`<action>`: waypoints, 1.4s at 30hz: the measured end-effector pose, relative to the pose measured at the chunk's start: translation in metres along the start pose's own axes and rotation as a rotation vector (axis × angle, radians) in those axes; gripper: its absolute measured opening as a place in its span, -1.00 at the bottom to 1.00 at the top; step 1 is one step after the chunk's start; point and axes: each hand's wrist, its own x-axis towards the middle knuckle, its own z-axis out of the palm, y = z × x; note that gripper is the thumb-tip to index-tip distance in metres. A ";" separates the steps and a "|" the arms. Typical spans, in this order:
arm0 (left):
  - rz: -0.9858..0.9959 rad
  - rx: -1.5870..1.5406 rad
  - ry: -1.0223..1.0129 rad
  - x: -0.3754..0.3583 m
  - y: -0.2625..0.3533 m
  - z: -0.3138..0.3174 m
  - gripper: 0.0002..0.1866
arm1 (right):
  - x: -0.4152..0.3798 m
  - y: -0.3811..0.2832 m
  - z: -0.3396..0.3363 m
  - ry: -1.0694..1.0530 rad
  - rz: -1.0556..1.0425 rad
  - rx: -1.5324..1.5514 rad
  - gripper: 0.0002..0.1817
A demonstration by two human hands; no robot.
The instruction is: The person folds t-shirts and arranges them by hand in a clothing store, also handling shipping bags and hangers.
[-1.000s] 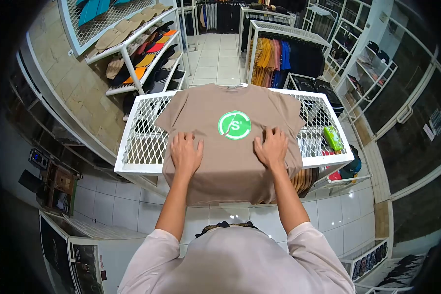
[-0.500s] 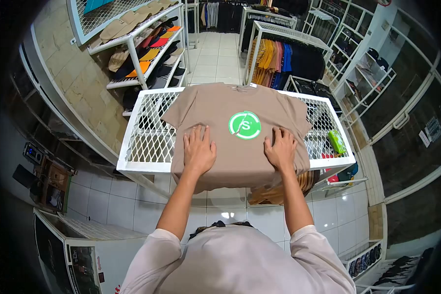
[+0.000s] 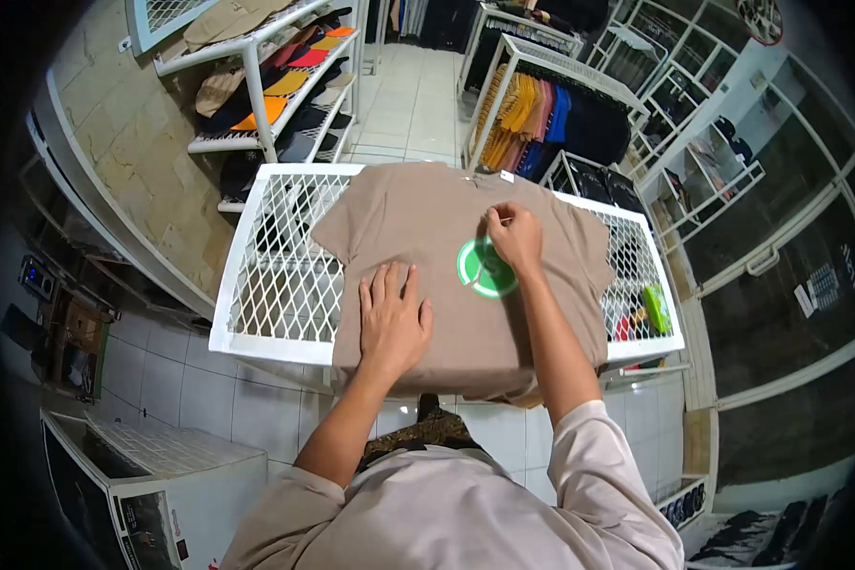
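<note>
A brown T-shirt (image 3: pixel 446 337) lies spread over a white mesh-topped table (image 3: pixel 275 353), its lower edge hanging over the near side. On its chest is a round green and white print (image 3: pixel 477 270). My left hand (image 3: pixel 389 318) rests flat on the shirt, left of the print, with its fingers spread. Over the upper right part of the print is my right hand (image 3: pixel 516 237), its fingers closed in a pinch. Something thin and pale shows at those fingertips, too small to name.
A green packet (image 3: pixel 655 309) lies at the table's right end. Shelves of caps (image 3: pixel 256 90) stand beyond the table at the left. Behind it is a rack of hanging shirts (image 3: pixel 518 119). A white box-like cabinet (image 3: pixel 209 494) stands at the lower left.
My right hand has left the right side of the shirt, moved up and left to the print, and its fingers have closed. My left hand stays flat on the fabric. The view has tilted slightly.
</note>
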 end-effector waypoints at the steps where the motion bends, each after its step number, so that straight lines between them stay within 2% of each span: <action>1: -0.002 -0.023 -0.024 -0.001 0.001 -0.003 -0.40 | 0.017 0.007 0.013 -0.005 0.011 -0.040 -0.74; 4: -0.007 -0.020 -0.030 -0.002 0.002 -0.008 -0.39 | 0.058 0.011 0.037 -0.025 0.076 -0.034 -0.72; 6: -0.014 -0.059 -0.065 -0.003 0.002 -0.009 -0.40 | 0.071 0.005 0.038 -0.202 0.187 -0.244 -0.63; 10: -0.034 -0.055 -0.063 -0.001 0.006 -0.013 -0.42 | 0.093 0.003 0.050 -0.286 0.271 -0.273 -0.59; 11: -0.036 -0.051 -0.067 0.001 0.008 -0.013 -0.42 | 0.100 0.005 0.052 -0.395 0.244 -0.316 -0.60; 15: -0.069 -0.048 -0.070 0.001 0.010 -0.014 -0.43 | 0.118 0.004 0.044 -0.426 0.177 -0.303 -0.60; 18: -0.075 -0.057 -0.063 0.003 0.010 -0.014 -0.43 | 0.148 0.009 0.040 -0.452 0.172 -0.132 -0.57; 20: -0.075 -0.060 -0.059 0.002 0.011 -0.014 -0.42 | 0.167 0.011 0.045 -0.292 0.179 -0.023 -0.62; 23: -0.076 -0.064 -0.053 0.002 0.011 -0.015 -0.43 | 0.194 0.009 0.041 -0.119 0.003 0.200 -0.70; 27: -0.066 -0.068 -0.045 0.001 0.011 -0.016 -0.43 | 0.205 -0.034 -0.001 0.014 -0.078 0.392 -0.75; 30: -0.041 -0.074 -0.025 0.000 0.009 -0.014 -0.45 | 0.201 -0.064 -0.041 0.221 -0.251 0.538 -0.80; 32: -0.030 -0.077 -0.013 -0.001 0.007 -0.010 -0.46 | 0.199 -0.077 -0.068 0.259 -0.306 0.687 -0.82; 36: 0.036 -0.123 0.082 -0.003 0.003 -0.007 -0.51 | 0.162 -0.115 -0.131 0.397 -0.356 0.810 -0.84; 38: 0.080 -0.187 0.105 -0.003 0.005 -0.014 -0.53 | 0.137 -0.123 -0.161 0.410 -0.387 0.774 -0.83; 39: 0.153 -0.240 0.174 -0.002 0.007 -0.018 -0.55 | 0.119 -0.130 -0.175 0.413 -0.357 0.765 -0.83; 41: 0.313 -0.302 0.302 -0.006 0.014 -0.029 -0.57 | 0.082 -0.140 -0.200 0.497 -0.435 0.729 -0.84; 42: 0.338 -0.319 0.282 -0.005 0.023 -0.044 -0.57 | 0.060 -0.145 -0.214 0.535 -0.453 0.690 -0.84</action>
